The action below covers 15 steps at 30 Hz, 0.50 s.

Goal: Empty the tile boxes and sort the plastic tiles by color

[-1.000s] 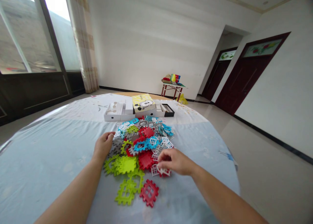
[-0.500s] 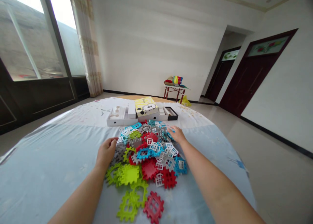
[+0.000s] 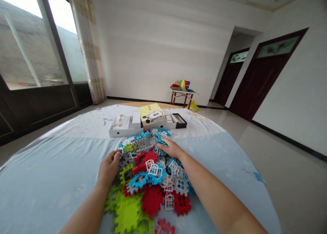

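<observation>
A heap of interlocking plastic building tiles with toothed edges lies before me, in red, lime green, grey and blue. Small white lattice window pieces [image 3: 153, 169] are mixed in. My left hand [image 3: 110, 164] is closed at the heap's left side, beside grey tiles [image 3: 125, 160]; a bit of white shows at its fingertips, but what it holds is hidden. Reaching over the far part of the heap, my right hand [image 3: 172, 148] has a blue tile [image 3: 162, 142] between thumb and fingers. Nearer to me lie a red tile [image 3: 152, 200] and a lime green tile [image 3: 127, 213].
Behind the heap stand a white box with compartments [image 3: 116, 133], a yellow cartoon box lid [image 3: 152, 114] and a black-edged tray [image 3: 182, 124]. A pale blue cloth [image 3: 63, 172] covers the round table. A small side table [image 3: 182, 90] stands by the wall.
My right hand has moved left across the heap, with blue between its fingers. My left hand stays at the heap's left side. The view has shifted, and the near tiles sit lower in it.
</observation>
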Each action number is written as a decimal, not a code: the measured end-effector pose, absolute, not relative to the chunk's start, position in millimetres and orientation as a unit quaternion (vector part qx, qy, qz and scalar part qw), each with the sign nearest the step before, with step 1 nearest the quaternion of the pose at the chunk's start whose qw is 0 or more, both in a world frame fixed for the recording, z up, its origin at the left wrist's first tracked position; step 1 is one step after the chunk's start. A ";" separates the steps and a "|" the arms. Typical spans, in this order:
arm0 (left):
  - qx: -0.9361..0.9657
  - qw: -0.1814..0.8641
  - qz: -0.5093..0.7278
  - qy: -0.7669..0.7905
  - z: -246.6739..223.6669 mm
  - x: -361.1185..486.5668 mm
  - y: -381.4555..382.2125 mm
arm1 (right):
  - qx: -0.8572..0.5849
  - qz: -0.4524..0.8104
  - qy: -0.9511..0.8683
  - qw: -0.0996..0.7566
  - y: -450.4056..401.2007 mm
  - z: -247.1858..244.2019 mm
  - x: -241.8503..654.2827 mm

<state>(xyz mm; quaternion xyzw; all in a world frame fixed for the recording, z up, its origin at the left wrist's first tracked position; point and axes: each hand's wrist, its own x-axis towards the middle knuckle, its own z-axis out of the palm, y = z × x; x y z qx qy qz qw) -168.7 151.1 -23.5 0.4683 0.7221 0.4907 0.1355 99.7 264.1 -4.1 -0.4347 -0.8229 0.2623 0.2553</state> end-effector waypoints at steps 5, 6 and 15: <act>0.457 0.136 0.507 0.718 -21.6 -167.9 150.0 | -0.564 0.183 -0.768 0.241 290.5 7.2 101.6; 0.456 0.138 0.510 0.717 -21.7 -168.1 150.2 | -0.595 0.162 -0.749 0.242 299.7 9.0 101.4; 0.455 0.130 0.522 0.709 -24.8 -169.2 152.0 | -0.585 0.205 -0.744 0.250 364.4 -1.9 81.4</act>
